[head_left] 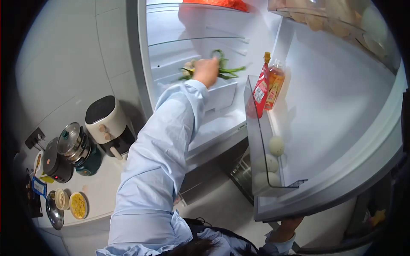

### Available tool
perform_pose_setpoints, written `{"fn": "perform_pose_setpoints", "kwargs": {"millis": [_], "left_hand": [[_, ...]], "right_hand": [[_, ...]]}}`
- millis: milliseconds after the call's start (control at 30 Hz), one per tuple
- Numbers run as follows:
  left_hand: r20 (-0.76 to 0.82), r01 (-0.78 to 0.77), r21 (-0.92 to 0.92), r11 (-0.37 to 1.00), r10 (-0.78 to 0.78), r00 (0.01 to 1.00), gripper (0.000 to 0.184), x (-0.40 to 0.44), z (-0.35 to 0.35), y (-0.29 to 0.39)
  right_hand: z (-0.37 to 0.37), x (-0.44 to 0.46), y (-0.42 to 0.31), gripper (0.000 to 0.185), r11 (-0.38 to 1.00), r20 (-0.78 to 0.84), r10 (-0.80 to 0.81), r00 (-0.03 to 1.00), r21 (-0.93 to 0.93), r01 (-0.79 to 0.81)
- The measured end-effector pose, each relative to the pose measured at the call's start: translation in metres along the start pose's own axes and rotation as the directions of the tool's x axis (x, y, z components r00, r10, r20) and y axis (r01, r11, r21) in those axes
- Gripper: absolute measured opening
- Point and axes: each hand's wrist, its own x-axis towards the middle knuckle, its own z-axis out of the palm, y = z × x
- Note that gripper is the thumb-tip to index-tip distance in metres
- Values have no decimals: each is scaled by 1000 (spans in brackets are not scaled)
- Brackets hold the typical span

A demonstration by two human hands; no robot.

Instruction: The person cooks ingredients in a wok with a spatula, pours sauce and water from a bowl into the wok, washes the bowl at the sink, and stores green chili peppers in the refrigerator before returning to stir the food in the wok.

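My left hand [206,71], in a light blue sleeve, reaches into the open refrigerator. It is closed around long, thin green vegetables [230,71] that look like peppers and stick out on both sides. Beside it, a pale, yellowish thing [188,67] is blurred and hard to identify. Just below is a clear drawer [222,97] with a glass shelf [200,39] above. Against the lower edge of the refrigerator door [333,198] is my right hand [291,225]; its fingers are hidden behind the edge.
The door rack [252,128] holds a red pouch [260,90], a bottle [274,84] and pale round items [276,146]. An orange-red bag [218,4] lies on the top shelf. On the left counter stand an air fryer [106,121], a pot [87,158], a rice cooker [59,164] and a bowl of yellow food [78,205].
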Motion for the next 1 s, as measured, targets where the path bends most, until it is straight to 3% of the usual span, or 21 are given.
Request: {"fn": "perform_pose_setpoints", "kwargs": {"millis": [100,133,167,233,267,300,367,433,500,600,633,700,767,900,933,1000], "left_hand": [[56,208,50,977,-211,976,23,33,-3,-50],[-61,351,157,923,-346,936,28,38,6,-69],[-187,500,241,832,-466,865,33,41,24,-81],[-270,511,284,811,-444,854,37,38,47,-83],[-336,515,345,784,-409,848,40,30,49,-79],[-384,513,413,752,-367,847,43,20,52,-75],[-67,540,-3,841,-539,839,54,12,42,-34],[-5,486,-513,707,-569,822,53,-10,13,10],[-120,245,-818,520,-571,812,52,-35,17,34],[-185,-45,-934,354,-373,909,48,-134,-22,58],[-108,-25,-964,263,-304,946,45,-176,-53,59],[-133,-90,-967,238,-169,977,41,-248,-76,47],[-49,-27,-964,264,-77,996,40,-309,-88,21],[72,141,-932,335,-210,975,37,-402,-94,-50],[59,131,-928,348,-211,976,37,-425,-96,-71],[166,305,-876,373,-361,918,35,-459,-103,-111]], "right_hand": [[13,-4,-27,51,985,126,-61,990,166,40],[17,-7,-27,51,986,115,-72,991,160,53],[19,-10,-27,50,954,103,-22,994,299,-10],[23,-8,-22,50,817,107,65,992,565,-114],[27,-5,-22,50,820,104,56,993,562,-105],[29,-7,-23,50,915,115,-18,993,401,-30],[34,-12,-29,51,991,193,-134,972,49,126],[42,-11,-33,53,990,204,-108,973,107,87],[47,-17,-34,56,985,208,-82,975,164,48],[54,-26,-27,59,985,247,-132,960,141,99],[62,-30,-32,59,984,240,-139,961,143,106],[91,-41,-49,58,972,167,-211,963,135,190],[122,-53,-61,58,959,114,-264,958,139,248],[190,-82,-75,61,943,133,-289,948,212,258],[210,-83,-78,66,947,121,-313,942,110,301],[250,-79,-83,77,924,138,-361,922,-85,374]]}}
